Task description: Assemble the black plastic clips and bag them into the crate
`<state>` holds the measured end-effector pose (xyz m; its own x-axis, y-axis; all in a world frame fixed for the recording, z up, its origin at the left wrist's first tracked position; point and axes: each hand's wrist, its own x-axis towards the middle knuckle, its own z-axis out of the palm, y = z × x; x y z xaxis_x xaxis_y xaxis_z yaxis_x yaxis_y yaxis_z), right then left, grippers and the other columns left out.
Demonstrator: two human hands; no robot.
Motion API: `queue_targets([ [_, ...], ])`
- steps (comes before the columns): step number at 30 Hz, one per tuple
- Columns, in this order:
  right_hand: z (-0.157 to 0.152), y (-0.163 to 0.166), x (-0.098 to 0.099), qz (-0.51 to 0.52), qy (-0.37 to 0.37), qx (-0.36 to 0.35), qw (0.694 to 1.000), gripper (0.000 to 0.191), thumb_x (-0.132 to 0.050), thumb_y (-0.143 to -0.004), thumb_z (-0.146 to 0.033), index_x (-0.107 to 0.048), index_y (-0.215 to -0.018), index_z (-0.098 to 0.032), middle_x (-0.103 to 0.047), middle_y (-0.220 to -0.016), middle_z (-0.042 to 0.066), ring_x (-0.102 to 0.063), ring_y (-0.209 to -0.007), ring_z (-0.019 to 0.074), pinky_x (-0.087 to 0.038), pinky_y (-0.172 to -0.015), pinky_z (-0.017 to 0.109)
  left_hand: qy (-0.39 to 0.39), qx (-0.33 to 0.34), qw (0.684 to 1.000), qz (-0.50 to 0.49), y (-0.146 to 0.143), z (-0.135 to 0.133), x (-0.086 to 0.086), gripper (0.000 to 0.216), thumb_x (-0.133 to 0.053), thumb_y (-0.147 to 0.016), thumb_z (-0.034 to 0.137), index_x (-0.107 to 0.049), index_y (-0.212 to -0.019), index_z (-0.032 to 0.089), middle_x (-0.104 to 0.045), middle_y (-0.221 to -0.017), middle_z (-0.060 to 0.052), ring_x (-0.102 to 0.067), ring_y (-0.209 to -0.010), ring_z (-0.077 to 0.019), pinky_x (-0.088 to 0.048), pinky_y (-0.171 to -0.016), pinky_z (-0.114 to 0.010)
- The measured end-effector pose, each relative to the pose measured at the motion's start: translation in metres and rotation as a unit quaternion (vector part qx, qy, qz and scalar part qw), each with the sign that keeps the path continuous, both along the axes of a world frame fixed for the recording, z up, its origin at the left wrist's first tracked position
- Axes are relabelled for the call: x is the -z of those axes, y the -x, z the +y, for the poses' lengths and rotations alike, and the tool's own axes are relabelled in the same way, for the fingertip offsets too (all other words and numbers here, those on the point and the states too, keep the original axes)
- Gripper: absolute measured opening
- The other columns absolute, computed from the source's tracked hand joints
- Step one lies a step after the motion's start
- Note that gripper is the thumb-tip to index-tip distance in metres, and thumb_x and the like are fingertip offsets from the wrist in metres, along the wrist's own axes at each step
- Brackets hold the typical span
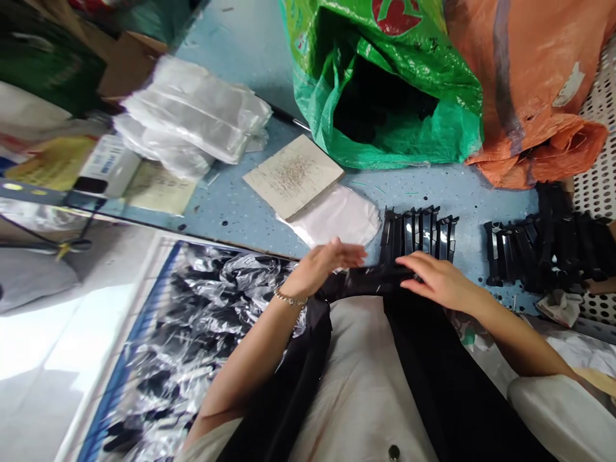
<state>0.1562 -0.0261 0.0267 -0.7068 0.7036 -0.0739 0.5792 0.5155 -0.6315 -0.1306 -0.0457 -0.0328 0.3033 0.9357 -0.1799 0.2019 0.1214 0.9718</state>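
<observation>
On my far left, a crate with a blue side (123,366) stands below the edge of the surface (226,218), filled with clear plastic bags (226,301) that have dark items in them. Next along, a cardboard square (293,176) lies partly over white plastic sheets (349,215), just beyond my left hand.

My left hand (327,263) is flat and open, fingers nearly straight and pointing right. I find no grip in it; whether its underside touches anything, I cannot tell.

The black strip (368,280) lies between my hands, close to my body at the near edge. Its long axis runs side to side, its left end beside my left palm. That end is hard to make out against my dark apron (283,410).

My right hand (437,279) is the nearer to it, thumb and fingers closed on its right end.

Just beyond the right hand stands a row of black pieces (419,232), long axes pointing away from me, crosswise to the strip. Farther right, apart from that row, lies a black heap (517,253).
</observation>
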Motion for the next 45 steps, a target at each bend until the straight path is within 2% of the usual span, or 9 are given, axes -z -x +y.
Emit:
queue_targets([
  [2,0.003,-0.012,0.009,0.070,0.115,0.147,0.980,0.038,-0.055,-0.101,-0.051,-0.066,-0.122,-0.022,-0.076,-0.101,0.009,-0.074,-0.082,0.0217,-0.060,-0.072,0.033,-0.100,-0.103,0.980,0.141,-0.003,0.010,0.016,0.043,-0.052,-0.101,0.050,-0.073,-0.116,0.016,-0.072,-0.116,-0.017,-0.071,-0.101,-0.0278,-0.061,-0.088,-0.043],
  [7,-0.002,-0.009,0.032,0.276,0.317,0.353,0.836,0.045,-0.064,-0.090,-0.063,-0.070,-0.102,-0.019,-0.076,-0.085,0.006,-0.069,-0.065,0.0185,-0.057,-0.062,0.033,-0.228,-0.084,0.909,0.339,-0.011,0.028,0.043,0.012,-0.063,-0.094,0.019,-0.072,-0.086,0.017,-0.068,-0.109,-0.014,-0.064,-0.097,-0.0256,-0.057,-0.087,-0.042],
  [13,-0.004,0.045,0.033,0.411,0.420,0.333,0.737,0.049,-0.074,-0.080,-0.064,-0.074,-0.106,-0.023,-0.077,-0.091,0.005,-0.074,-0.085,0.0224,-0.059,-0.078,0.038,-0.002,-0.216,0.975,0.055,0.013,0.040,0.042,0.020,-0.074,-0.082,0.036,-0.067,-0.078,0.017,-0.064,-0.075,-0.001,-0.059,-0.070,-0.0147,-0.049,-0.068,-0.028],
  [18,0.016,0.115,0.048,0.411,0.434,0.275,0.753,0.045,-0.074,-0.078,-0.066,-0.072,-0.089,-0.022,-0.078,-0.092,0.007,-0.073,-0.098,0.0255,-0.057,-0.086,0.039,0.050,-0.268,0.954,-0.128,0.013,0.036,0.034,0.029,-0.080,-0.072,0.030,-0.059,-0.089,0.018,-0.065,-0.072,0.002,-0.061,-0.062,-0.0120,-0.051,-0.063,-0.026],
  [28,0.029,0.090,0.042,0.471,0.328,0.372,0.729,0.030,-0.075,-0.082,-0.051,-0.072,-0.090,-0.023,-0.076,-0.088,0.005,-0.073,-0.086,0.0219,-0.059,-0.074,0.035,-0.228,-0.162,0.937,0.208,0.033,0.019,0.017,0.027,-0.055,-0.095,0.014,-0.074,-0.112,0.018,-0.074,-0.111,-0.009,-0.071,-0.091,-0.0170,-0.059,-0.089,-0.032],
  [34,-0.039,0.061,0.031,0.392,0.634,0.208,0.634,0.045,-0.060,-0.092,-0.055,-0.076,-0.099,-0.013,-0.071,-0.069,0.006,-0.048,-0.037,0.0097,-0.029,-0.033,0.022,-0.243,-0.156,0.945,0.151,0.014,0.027,0.031,0.047,-0.057,-0.091,0.008,-0.064,-0.135,0.020,-0.067,-0.128,-0.012,-0.065,-0.073,-0.0081,-0.059,-0.071,-0.022],
  [39,-0.039,0.068,0.061,0.404,0.713,0.209,0.533,0.028,-0.062,-0.091,-0.037,-0.074,-0.094,-0.012,-0.063,-0.061,0.000,-0.029,-0.035,0.0035,-0.024,-0.033,0.017,-0.329,-0.167,0.905,0.214,0.018,0.014,0.026,0.060,-0.042,-0.096,0.004,-0.047,-0.153,0.023,-0.060,-0.140,-0.013,-0.067,-0.116,-0.0167,-0.060,-0.096,-0.027],
  [42,-0.026,0.075,0.067,0.381,0.721,0.191,0.547,0.031,-0.061,-0.090,-0.041,-0.071,-0.095,-0.013,-0.057,-0.059,-0.004,-0.024,-0.035,0.0033,-0.024,-0.034,0.018,-0.391,-0.179,0.863,0.264,0.018,-0.004,0.017,0.062,-0.036,-0.101,0.005,-0.035,-0.160,0.024,-0.057,-0.145,-0.013,-0.058,-0.135,-0.0204,-0.053,-0.113,-0.034],
  [45,-0.017,0.088,0.065,0.347,0.585,0.254,0.688,0.037,-0.060,-0.091,-0.053,-0.065,-0.085,-0.017,-0.045,-0.052,-0.008,-0.023,-0.036,0.0050,-0.024,-0.036,0.020,-0.428,-0.116,0.862,0.244,0.008,-0.022,0.009,0.067,-0.038,-0.102,0.008,-0.021,-0.165,0.027,-0.058,-0.147,-0.012,-0.060,-0.134,-0.0196,-0.055,-0.113,-0.033],
])
